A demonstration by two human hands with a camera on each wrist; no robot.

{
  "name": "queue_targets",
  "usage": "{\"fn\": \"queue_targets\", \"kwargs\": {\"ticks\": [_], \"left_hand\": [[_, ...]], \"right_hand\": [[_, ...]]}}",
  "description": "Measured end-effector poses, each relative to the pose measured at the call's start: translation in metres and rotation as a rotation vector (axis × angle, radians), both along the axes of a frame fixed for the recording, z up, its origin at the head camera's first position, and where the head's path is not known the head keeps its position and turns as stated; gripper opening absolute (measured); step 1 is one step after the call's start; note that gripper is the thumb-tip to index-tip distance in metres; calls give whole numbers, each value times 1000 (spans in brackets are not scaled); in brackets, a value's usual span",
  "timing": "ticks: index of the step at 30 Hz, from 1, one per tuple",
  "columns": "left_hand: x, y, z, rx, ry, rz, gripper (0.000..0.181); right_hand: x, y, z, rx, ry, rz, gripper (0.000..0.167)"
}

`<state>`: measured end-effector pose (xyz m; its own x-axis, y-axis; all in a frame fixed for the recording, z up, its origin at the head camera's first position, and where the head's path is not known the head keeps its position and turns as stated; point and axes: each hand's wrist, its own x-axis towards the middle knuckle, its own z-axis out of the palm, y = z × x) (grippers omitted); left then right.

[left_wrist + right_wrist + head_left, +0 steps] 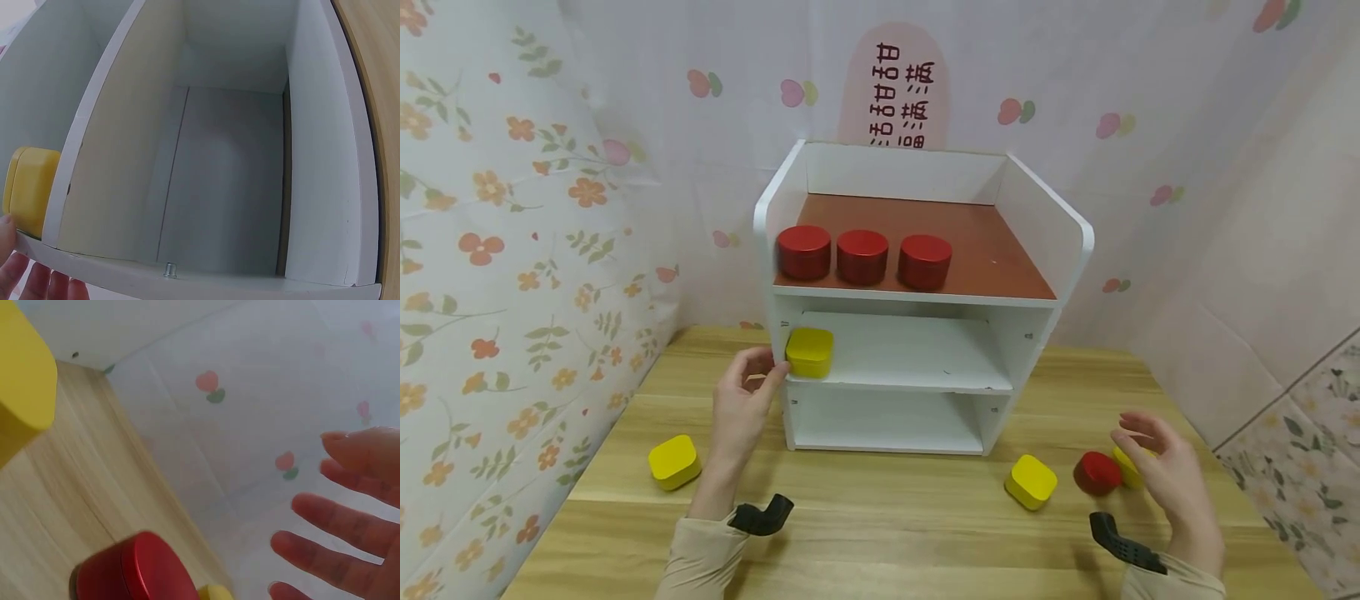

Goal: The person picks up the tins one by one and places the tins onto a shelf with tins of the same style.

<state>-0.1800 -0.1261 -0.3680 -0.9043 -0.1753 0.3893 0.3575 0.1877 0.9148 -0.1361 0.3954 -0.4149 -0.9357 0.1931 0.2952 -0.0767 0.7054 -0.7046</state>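
Note:
A yellow tin stands at the left end of the middle shelf. My left hand is beside it: the thumb reaches the tin's front left edge, and the other fingers extend outside the side panel, relaxed. Whether the thumb presses the tin or only the panel edge, I cannot tell. Over the right side of the table, my right hand hovers with parted fingers, holding nothing. Below and beside it are a red tin and a partly hidden yellow tin.
Three red tins line the front of the brown top of the white shelf unit. One yellow tin lies on the wooden table at the left, another right of the unit. Patterned cloth hangs behind.

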Motion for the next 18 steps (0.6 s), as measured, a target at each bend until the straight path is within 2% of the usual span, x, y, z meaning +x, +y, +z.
{"fn": "queue_targets", "kwargs": {"ticks": [7,18], "left_hand": [[0,-1,-5,4,0,1,28],[-1,-1,-1,-10,0,4,29]], "right_hand": [[7,14,-6,-28,-160,25,50],[6,22,-19,-60,-266,112,57]]}}
